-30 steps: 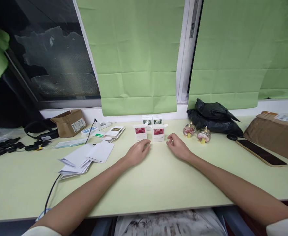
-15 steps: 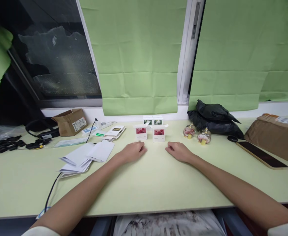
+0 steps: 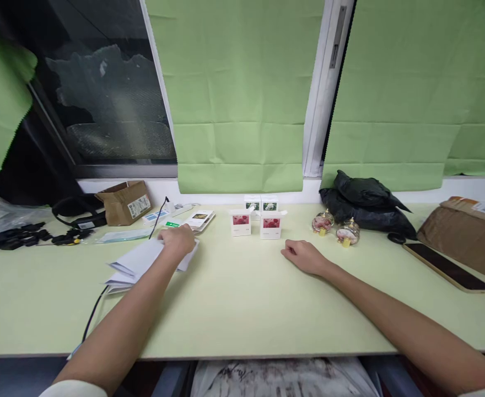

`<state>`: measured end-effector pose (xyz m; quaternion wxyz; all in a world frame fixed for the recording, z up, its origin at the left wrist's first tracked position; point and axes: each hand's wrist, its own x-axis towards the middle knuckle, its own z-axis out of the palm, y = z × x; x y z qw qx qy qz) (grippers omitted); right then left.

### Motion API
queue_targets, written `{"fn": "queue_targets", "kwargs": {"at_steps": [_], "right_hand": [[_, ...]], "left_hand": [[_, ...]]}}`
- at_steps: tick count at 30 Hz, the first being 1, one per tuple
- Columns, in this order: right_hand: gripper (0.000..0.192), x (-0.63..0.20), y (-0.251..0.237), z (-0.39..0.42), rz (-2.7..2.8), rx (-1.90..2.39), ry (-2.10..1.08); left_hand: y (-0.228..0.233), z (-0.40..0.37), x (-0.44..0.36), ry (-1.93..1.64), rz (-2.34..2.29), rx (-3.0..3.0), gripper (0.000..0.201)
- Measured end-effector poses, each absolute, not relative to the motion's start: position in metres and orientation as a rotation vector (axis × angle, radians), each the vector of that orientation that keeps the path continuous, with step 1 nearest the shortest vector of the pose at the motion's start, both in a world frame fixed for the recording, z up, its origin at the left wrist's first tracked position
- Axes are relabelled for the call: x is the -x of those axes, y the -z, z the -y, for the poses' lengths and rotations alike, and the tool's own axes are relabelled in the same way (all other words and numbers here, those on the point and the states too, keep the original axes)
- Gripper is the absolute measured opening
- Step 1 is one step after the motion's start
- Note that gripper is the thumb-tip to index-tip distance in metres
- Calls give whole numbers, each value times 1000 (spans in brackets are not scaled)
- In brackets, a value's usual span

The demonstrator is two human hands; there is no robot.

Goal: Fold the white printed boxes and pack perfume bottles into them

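My left hand (image 3: 178, 239) lies over the far edge of a pile of folded white papers (image 3: 137, 262), left of centre. Its fingers are curled down; whether paper is between them is hidden. My right hand (image 3: 304, 257) rests as a loose fist on the table, with nothing in it. Just beyond it stand two white boxes with pink flower pictures, a left box (image 3: 241, 224) and a right box (image 3: 270, 226), their top flaps raised. Behind them are two white boxes with green-and-white pictures (image 3: 269, 204).
Two ornate round bottles (image 3: 322, 221) stand right of the boxes, before black plastic bags (image 3: 366, 204). A phone (image 3: 447, 267) lies near a brown parcel (image 3: 465, 231). At left are an open cardboard box (image 3: 124, 204), a printed booklet (image 3: 201, 219), a cable (image 3: 91, 314) and black straps (image 3: 17, 236).
My left hand has moved left from beside the pink-picture boxes to the folded papers. My right hand stays in its place as a fist. The view has shifted slightly.
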<state>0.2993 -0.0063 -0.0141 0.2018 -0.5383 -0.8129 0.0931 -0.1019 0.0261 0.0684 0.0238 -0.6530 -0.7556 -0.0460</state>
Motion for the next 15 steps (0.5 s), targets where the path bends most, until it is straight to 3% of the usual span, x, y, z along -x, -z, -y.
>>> {"fn": "queue_targets", "kwargs": {"at_steps": [5,8,11,15], "right_hand": [[29,-299,13,7,2266,1483,-280],[30,-300,12,8,2264,1467,-294],[35,-299,11,10,2281,1397,-349],[45,-294,7,18,2280,1194,-590]], "left_hand": [[-79,-13,88,-64,2272,2169,62],[-83,-1,69,-97,2072,2702,55],[-69,10,37,275,1731,3305,52],[-31,21,-10,998,1724,3289,47]]}}
